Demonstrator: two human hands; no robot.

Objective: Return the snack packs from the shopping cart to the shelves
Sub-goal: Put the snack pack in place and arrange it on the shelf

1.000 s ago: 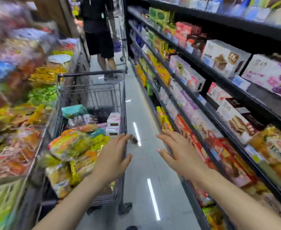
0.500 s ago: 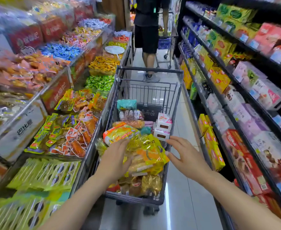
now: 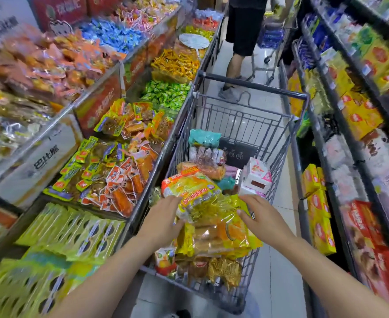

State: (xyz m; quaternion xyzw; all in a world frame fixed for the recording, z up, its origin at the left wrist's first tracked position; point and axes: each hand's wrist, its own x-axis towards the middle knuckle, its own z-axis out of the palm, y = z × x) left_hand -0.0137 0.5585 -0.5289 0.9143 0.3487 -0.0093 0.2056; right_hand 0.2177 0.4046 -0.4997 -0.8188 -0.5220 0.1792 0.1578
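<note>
Down at the near end of the shopping cart (image 3: 246, 125), barely started: snack packs (image 3: 212, 221) still heaped high, left hand (image 3: 163, 223) and right hand (image 3: 263, 218) spread flat against the top yellow pack, nothing shelved yet.

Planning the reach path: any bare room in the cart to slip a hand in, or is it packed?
Free: far end of the cart, bare grid between the teal pack and the far wall, and the dark patch left of the pink-white box. Crowded: near end, yellow snack packs heaped under left hand and right hand.
</note>
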